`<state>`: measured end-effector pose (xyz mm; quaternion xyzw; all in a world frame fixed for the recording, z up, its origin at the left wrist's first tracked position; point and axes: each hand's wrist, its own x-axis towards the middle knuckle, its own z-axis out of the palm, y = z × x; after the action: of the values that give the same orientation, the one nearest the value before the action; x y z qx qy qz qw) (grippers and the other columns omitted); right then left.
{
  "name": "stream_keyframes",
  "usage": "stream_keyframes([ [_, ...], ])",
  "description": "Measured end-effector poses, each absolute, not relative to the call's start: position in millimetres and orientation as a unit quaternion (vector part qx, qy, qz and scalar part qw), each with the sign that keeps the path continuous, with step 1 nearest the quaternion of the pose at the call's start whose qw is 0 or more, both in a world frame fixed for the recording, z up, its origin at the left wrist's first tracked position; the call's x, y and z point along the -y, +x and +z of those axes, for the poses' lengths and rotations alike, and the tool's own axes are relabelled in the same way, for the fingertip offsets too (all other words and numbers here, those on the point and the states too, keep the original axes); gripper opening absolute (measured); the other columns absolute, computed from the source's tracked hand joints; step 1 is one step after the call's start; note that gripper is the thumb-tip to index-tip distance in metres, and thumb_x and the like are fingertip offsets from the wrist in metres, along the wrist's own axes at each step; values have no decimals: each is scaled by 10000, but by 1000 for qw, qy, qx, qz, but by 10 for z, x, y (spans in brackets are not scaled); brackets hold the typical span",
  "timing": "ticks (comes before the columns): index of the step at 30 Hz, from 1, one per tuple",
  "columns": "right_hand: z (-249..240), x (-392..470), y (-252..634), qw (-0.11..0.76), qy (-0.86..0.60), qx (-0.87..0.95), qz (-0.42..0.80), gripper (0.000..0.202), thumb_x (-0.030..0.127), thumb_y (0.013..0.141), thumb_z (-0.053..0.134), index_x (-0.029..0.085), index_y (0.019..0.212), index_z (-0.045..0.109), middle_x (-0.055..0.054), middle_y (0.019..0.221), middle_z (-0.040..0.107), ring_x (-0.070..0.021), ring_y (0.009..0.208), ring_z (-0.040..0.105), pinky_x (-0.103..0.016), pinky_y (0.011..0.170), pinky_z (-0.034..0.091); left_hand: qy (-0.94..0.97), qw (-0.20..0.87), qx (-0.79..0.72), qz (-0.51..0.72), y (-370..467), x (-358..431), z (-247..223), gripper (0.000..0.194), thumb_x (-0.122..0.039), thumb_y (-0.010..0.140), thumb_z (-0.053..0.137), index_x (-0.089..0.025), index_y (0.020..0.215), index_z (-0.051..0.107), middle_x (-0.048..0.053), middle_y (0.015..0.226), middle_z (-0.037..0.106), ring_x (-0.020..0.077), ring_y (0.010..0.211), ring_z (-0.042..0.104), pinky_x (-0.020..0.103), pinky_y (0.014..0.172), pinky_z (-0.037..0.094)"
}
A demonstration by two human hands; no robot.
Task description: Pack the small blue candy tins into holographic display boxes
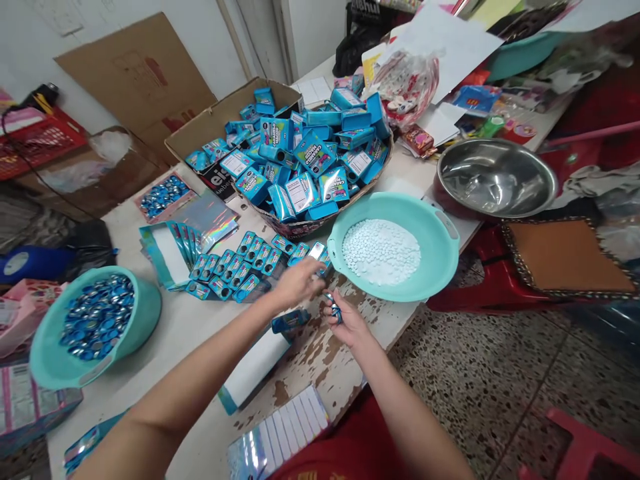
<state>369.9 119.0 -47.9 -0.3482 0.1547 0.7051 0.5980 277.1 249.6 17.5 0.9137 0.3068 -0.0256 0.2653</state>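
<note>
My left hand (301, 285) reaches over the table beside the rows of small blue tins (240, 273), its fingers bent and smeared by motion. Close to its right, my right hand (346, 319) is closed around small shiny blue caps (336, 311). A turquoise basin (440, 233) with small white candies (383, 252) inside stands just beyond both hands. One blue box (290, 321) lies on the table below my left hand. Behind the tins, a cardboard box (295, 228) is heaped with blue candy boxes (314, 152).
A turquoise tub (150, 310) of blue caps stands at the left. Flat printed cards (287, 430) lie at the front edge, and a white-backed sheet (257, 367) beside them. A steel bowl (495, 177) sits at the right, near a red chair with a brown cushion (570, 257).
</note>
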Motion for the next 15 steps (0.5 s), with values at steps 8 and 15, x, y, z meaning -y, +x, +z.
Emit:
stream_keyframes([
  [8,-438,-1213,3615,555,-359,-113,742,348,466,682,734,168,764,573,73,519,471,-19,392,413,-86,309,224,887,340,-312,-27,2659,-2198,111,159,-177,802,507,-176,834,663,36,843,624,157,834,576,261,764,443],
  [15,-612,-1321,3743,591,-470,-137,642,332,415,688,730,147,854,626,62,540,490,-39,413,443,-123,313,276,847,177,-478,-154,3229,-2779,125,307,-268,718,604,-177,1010,614,74,949,675,227,903,622,294,737,476],
])
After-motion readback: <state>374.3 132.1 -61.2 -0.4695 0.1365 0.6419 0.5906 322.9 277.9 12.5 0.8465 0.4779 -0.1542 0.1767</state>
